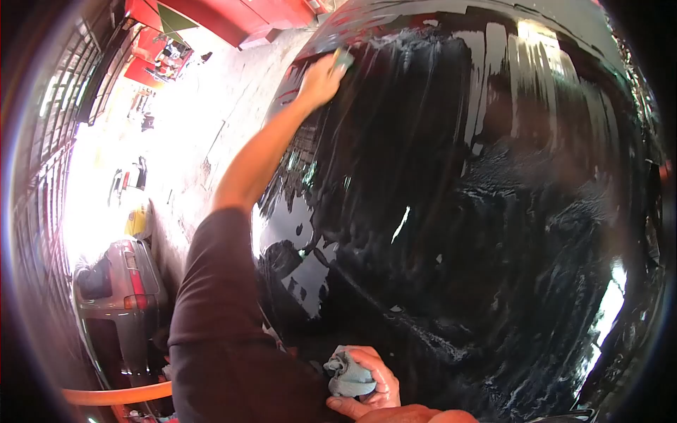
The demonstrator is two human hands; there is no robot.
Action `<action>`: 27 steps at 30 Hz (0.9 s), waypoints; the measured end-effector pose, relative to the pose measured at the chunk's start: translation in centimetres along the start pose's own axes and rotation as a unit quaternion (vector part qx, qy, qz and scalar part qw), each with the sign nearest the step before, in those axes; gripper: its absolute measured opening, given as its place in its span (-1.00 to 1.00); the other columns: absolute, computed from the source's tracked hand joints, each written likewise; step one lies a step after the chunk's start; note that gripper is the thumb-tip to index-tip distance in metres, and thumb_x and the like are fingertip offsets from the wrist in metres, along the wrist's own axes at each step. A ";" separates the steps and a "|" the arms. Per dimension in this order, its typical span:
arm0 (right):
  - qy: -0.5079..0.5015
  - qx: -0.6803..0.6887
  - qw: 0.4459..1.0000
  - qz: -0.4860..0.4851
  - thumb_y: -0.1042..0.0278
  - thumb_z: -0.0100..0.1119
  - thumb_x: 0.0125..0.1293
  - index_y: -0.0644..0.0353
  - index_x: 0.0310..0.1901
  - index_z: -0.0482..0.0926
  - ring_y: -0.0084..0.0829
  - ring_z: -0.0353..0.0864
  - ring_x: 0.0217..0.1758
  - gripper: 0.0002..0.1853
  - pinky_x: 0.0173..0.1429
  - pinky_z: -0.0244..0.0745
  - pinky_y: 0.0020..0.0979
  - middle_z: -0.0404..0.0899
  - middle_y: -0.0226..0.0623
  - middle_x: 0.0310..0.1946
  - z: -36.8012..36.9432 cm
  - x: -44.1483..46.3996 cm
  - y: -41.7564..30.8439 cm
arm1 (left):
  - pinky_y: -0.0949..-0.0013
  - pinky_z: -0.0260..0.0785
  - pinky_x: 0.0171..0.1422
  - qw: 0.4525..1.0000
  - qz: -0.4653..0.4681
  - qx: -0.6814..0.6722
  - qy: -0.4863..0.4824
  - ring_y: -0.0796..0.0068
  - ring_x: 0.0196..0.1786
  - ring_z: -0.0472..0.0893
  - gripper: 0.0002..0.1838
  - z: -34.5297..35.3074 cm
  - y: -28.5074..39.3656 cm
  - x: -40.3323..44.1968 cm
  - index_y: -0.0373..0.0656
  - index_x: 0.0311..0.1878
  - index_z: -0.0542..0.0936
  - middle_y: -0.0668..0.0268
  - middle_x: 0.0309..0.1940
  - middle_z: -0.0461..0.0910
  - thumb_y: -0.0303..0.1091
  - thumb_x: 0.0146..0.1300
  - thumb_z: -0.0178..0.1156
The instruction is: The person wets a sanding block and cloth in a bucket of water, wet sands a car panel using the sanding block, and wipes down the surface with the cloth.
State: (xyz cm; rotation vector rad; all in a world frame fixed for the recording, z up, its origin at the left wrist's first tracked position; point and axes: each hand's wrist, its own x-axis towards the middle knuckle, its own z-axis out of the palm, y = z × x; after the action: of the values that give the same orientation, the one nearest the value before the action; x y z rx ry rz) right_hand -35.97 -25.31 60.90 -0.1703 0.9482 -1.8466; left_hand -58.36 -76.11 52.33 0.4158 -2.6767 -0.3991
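Observation:
A large black car panel [395, 261], wet and streaked with smeared water, fills the middle and right of the head view. My left hand [321, 81] reaches out to its far left edge, fingers closed around a small greenish pad [343, 59] with a yellowish edge. That pad appears to touch the panel, though its kind is too small to tell. Close to my body, at the bottom, my right hand [377, 381] grips a crumpled grey-blue cloth [350, 376]. The cloth is bunched in the fingers near the panel's near edge.
A parked grey car [120, 289] stands at the lower left, with an orange bar [116, 395] in front of it. Red structures [247, 21] rise beyond the pale floor [204, 134]. A metal grille [60, 127] runs along the left.

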 end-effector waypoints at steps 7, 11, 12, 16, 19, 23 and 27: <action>0.110 0.121 0.984 -0.079 0.74 0.52 -0.16 0.20 0.30 0.51 -0.20 0.61 0.19 -0.15 0.25 0.47 -0.23 0.54 -0.11 0.17 -0.1 -1.0 2.0 | 0.13 0.20 0.56 0.999 -0.038 0.010 -0.035 0.02 0.45 0.46 -0.54 -6.2 -0.5 -21.0 -0.30 0.36 0.52 0.02 0.30 0.58 -0.38 0.43 0.18; 0.062 0.047 0.989 -0.122 0.73 0.53 -0.14 0.19 0.30 0.51 -0.18 0.62 0.18 -0.16 0.23 0.48 -0.22 0.52 -0.09 0.19 -0.2 0.2 0.9 | 0.12 0.45 0.29 0.993 -0.093 0.056 -0.051 0.04 0.19 0.66 -0.65 -1.9 -4.4 -0.7 -0.29 0.15 0.62 -0.05 0.13 0.66 -0.28 0.43 0.16; 0.036 0.049 0.988 -0.139 0.72 0.53 -0.13 0.19 0.31 0.50 -0.17 0.62 0.19 -0.16 0.23 0.48 -0.22 0.52 -0.08 0.20 -0.6 0.5 2.1 | 0.09 0.46 0.26 0.990 -0.124 0.053 -0.046 0.02 0.16 0.66 -0.65 -1.3 -3.1 2.6 -0.30 0.13 0.62 -0.08 0.10 0.66 -0.27 0.43 0.16; 0.013 0.036 0.988 -0.146 0.71 0.53 -0.07 0.18 0.32 0.49 -0.21 0.61 0.20 -0.19 0.24 0.47 -0.25 0.52 -0.10 0.21 -1.0 0.5 1.4 | 0.08 0.45 0.29 0.999 0.014 0.013 -0.028 -0.04 0.18 0.64 -0.63 -2.3 -4.4 -2.8 -0.29 0.17 0.60 -0.08 0.14 0.65 -0.29 0.42 0.14; 0.045 0.078 0.990 -0.110 0.72 0.52 -0.05 0.18 0.31 0.51 -0.25 0.60 0.21 -0.21 0.25 0.47 -0.26 0.53 -0.14 0.20 -0.8 0.5 0.4 | 0.08 0.13 0.61 0.993 0.057 -0.067 -0.083 -0.04 0.52 0.37 -0.45 -7.2 1.9 -20.2 -0.24 0.41 0.49 -0.07 0.39 0.48 -0.48 0.33 0.21; 0.061 0.121 0.990 -0.036 0.73 0.51 -0.08 0.18 0.27 0.54 -0.28 0.61 0.19 -0.24 0.23 0.48 -0.28 0.53 -0.18 0.19 -0.6 0.4 -1.1 | 0.11 0.15 0.60 0.990 0.122 -0.027 -0.064 -0.01 0.54 0.35 -0.43 -5.7 4.2 -18.6 -0.20 0.45 0.46 0.01 0.42 0.47 -0.46 0.36 0.20; 0.028 0.001 0.990 -0.137 0.73 0.52 -0.09 0.18 0.27 0.54 -0.27 0.63 0.16 -0.23 0.19 0.50 -0.28 0.54 -0.19 0.19 -0.7 1.1 0.5 | 0.08 0.49 0.16 0.998 0.041 0.027 -0.037 -0.06 0.09 0.67 -0.62 1.3 4.3 4.6 -0.22 0.18 0.58 -0.04 0.03 0.67 -0.24 0.40 0.17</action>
State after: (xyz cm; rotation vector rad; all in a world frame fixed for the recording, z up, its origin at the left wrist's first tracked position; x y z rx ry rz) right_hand -36.50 -25.92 59.81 -0.2584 1.0003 -2.1133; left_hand -63.94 -73.48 54.20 0.3106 -2.7702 -0.3255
